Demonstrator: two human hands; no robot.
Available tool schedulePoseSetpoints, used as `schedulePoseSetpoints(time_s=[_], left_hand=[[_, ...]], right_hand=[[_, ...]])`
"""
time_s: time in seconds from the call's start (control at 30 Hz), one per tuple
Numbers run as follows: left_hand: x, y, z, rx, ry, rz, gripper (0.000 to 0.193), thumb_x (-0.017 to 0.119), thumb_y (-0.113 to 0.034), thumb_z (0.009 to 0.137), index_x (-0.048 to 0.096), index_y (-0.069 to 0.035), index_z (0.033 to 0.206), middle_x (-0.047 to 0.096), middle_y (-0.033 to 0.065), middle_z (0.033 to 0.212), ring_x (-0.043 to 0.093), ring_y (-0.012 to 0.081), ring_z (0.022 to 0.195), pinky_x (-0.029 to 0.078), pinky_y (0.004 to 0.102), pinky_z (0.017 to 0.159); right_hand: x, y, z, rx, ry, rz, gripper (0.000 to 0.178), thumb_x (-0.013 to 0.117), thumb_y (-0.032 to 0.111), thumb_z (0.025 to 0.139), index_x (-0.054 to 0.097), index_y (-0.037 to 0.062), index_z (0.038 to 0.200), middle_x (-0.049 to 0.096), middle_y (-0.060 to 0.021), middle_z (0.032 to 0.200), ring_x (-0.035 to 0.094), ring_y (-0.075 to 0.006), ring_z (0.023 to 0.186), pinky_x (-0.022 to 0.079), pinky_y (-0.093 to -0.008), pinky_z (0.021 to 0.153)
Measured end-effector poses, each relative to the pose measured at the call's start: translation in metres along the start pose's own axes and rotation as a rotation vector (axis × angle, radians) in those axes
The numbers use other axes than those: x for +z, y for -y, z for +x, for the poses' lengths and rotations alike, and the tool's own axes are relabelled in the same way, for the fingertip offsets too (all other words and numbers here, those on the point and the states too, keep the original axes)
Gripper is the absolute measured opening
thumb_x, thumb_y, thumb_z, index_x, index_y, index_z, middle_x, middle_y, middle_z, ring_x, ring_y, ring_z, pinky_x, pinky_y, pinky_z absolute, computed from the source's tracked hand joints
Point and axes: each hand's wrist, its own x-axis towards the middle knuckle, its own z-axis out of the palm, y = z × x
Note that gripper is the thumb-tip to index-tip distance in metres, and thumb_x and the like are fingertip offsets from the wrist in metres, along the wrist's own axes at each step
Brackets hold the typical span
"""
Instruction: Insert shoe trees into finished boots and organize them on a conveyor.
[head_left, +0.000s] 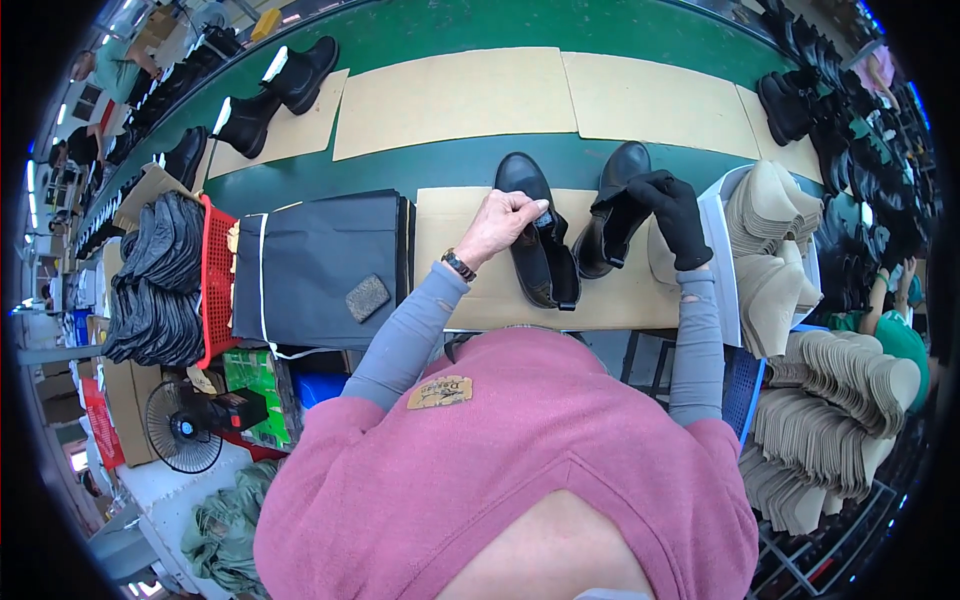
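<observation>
I saw dark writing on a tan patch (440, 392) on the pink top (500, 450), bodyward of the left hand (505, 222). That bare hand was curled, thumb and finger close together, over one black boot (538, 255); I couldn't tell if it gripped. The gloved right hand (672, 212) touched the other black boot (606, 225), and I couldn't tell how tight. Both boots stood on one card sheet (455, 285). Its bare part ran left of the left hand to a black stack (325, 250) bearing one gray block (367, 298). A white bin (724, 255) stood just right of the right hand.
</observation>
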Motion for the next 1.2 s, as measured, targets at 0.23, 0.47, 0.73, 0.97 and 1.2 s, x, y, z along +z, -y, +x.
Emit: schedulePoseSetpoints(time_s=[0.23, 0.47, 0.73, 0.97, 1.2], left_hand=[[0.004, -0.007, -0.001, -0.029, -0.024, 0.015, 0.038, 0.066, -0.033, 0.094, 0.065, -0.004, 0.069, 0.051, -0.004, 0.063, 0.044, 0.0056, 0.06, 0.035, 0.0251, 0.054], [0.006, 0.006, 0.002, 0.011, -0.049, -0.009, 0.04, 0.067, -0.026, 0.092, 0.06, 0.005, 0.069, 0.05, -0.0022, 0.058, 0.039, 0.0049, 0.057, 0.033, 0.0295, 0.051], [0.004, 0.001, 0.0, 0.023, -0.027, -0.03, 0.038, 0.067, -0.025, 0.091, 0.062, 0.006, 0.07, 0.052, -0.0004, 0.062, 0.043, 0.0059, 0.059, 0.034, 0.0288, 0.053], [0.001, 0.0, 0.001, 0.025, -0.005, -0.044, 0.038, 0.067, -0.024, 0.092, 0.062, 0.007, 0.07, 0.052, 0.0, 0.064, 0.044, 0.0063, 0.061, 0.035, 0.0287, 0.055], [0.003, 0.003, 0.0, 0.017, -0.011, -0.036, 0.037, 0.067, -0.022, 0.092, 0.061, 0.007, 0.069, 0.05, -0.0003, 0.063, 0.043, 0.0067, 0.06, 0.034, 0.0285, 0.055]], right_hand=[[-0.01, -0.009, 0.016, 0.02, 0.095, -0.096, 0.022, 0.067, 0.02, 0.089, 0.072, -0.001, 0.092, 0.066, -0.0038, 0.078, 0.059, -0.0108, 0.068, 0.047, -0.0252, 0.063], [-0.017, -0.023, 0.028, -0.044, 0.192, -0.203, 0.029, 0.067, 0.03, 0.09, 0.074, 0.0016, 0.091, 0.063, -0.0035, 0.072, 0.056, -0.0108, 0.06, 0.044, -0.0242, 0.053], [-0.015, -0.01, 0.03, 0.143, 0.224, -0.098, 0.033, 0.066, 0.036, 0.09, 0.07, 0.0044, 0.08, 0.063, -0.0027, 0.068, 0.056, -0.0105, 0.057, 0.043, -0.0238, 0.052], [-0.012, 0.008, 0.029, 0.184, 0.212, -0.138, 0.037, 0.067, 0.039, 0.088, 0.069, 0.002, 0.08, 0.063, -0.0037, 0.068, 0.056, -0.0111, 0.054, 0.043, -0.0244, 0.05], [-0.01, 0.002, 0.025, 0.232, 0.143, -0.047, 0.039, 0.067, 0.04, 0.087, 0.069, 0.0014, 0.081, 0.063, -0.0047, 0.068, 0.058, -0.0114, 0.055, 0.046, -0.0255, 0.052]])
